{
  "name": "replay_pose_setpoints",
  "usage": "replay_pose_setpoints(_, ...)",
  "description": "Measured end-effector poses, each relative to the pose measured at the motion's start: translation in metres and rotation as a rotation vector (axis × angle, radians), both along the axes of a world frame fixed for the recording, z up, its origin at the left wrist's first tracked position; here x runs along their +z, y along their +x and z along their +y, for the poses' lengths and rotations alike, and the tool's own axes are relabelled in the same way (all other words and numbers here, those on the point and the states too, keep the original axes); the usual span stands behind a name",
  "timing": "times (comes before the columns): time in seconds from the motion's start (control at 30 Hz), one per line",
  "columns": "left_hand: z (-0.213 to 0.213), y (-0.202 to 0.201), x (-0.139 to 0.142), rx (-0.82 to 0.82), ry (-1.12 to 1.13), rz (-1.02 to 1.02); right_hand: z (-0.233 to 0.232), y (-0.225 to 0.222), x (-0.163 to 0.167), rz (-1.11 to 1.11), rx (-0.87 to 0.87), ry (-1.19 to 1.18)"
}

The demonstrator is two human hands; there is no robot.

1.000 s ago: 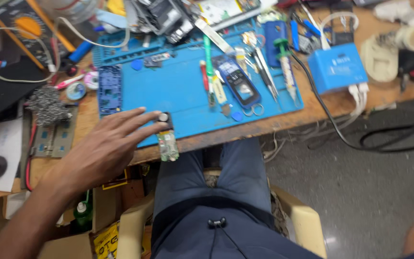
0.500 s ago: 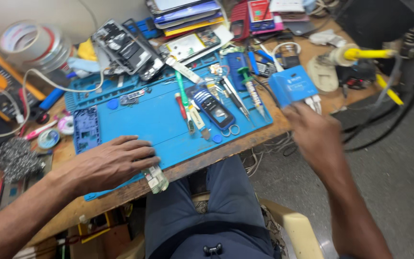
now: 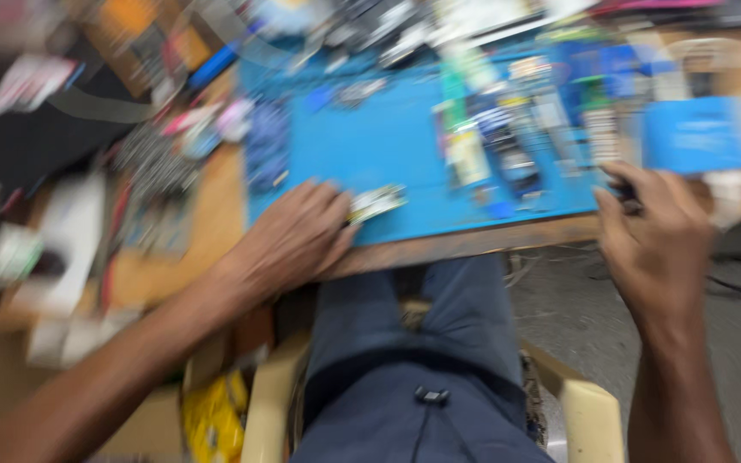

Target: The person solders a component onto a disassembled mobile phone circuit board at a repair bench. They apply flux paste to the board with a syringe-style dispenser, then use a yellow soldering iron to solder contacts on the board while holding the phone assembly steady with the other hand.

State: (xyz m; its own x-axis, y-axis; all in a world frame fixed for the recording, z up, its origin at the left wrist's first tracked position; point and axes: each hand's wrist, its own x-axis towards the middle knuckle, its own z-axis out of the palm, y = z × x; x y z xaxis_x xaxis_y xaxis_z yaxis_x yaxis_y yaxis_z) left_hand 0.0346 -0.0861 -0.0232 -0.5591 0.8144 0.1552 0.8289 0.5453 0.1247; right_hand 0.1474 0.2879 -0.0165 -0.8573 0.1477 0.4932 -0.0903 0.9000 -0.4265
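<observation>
The whole view is blurred by motion. My left hand (image 3: 289, 240) lies palm down on the front left edge of a blue work mat (image 3: 388, 146). Its fingertips touch a small pale green circuit board (image 3: 376, 202) that lies on the mat. My right hand (image 3: 658, 240) is at the mat's front right corner with its fingers curled. A small dark thing (image 3: 626, 194) shows at its fingertips, but the blur hides whether the hand grips it. A dismantled phone (image 3: 508, 150) and several small tools lie on the mat between the hands.
A blue box (image 3: 698, 135) sits at the mat's right end. Wires, tape and loose parts crowd the wooden bench (image 3: 207, 231) to the left. My legs in dark blue trousers (image 3: 413, 360) and a cream chair (image 3: 589, 411) are below the bench edge.
The view has swung and blurred. My right hand has pulled back from the bench's right side to the mat's front right corner. My left hand stays by the small circuit board.
</observation>
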Motion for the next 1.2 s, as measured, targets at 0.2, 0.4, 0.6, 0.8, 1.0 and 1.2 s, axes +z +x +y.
replay_pose_setpoints(0.2, -0.001, 0.024, -0.007, 0.146, 0.269, -0.016, -0.063, 0.008, -0.027, 0.003, 0.088, -0.102)
replay_pose_setpoints(0.4, 0.004, 0.035, -0.010, 0.283, 0.378, -0.085, -0.099, -0.010, -0.043, 0.043, 0.287, -0.106)
replay_pose_setpoints(0.6, 0.009, 0.043, -0.010, 0.329, 0.399, -0.153, -0.145, -0.037, -0.044, 0.071, 0.570, -0.071)
replay_pose_setpoints(0.8, 0.011, 0.042, -0.002, 0.343, 0.431, -0.220, -0.163, -0.053, -0.050, 0.077, 0.589, -0.066)
replay_pose_setpoints(1.0, -0.013, 0.033, 0.001, 0.250, 0.597, -0.510, -0.157, -0.060, -0.057, 0.088, 0.585, -0.088)
replay_pose_setpoints(1.2, -0.024, 0.014, -0.018, 0.176, 0.652, -0.470, -0.158, -0.071, -0.056, 0.090, 0.577, -0.071)
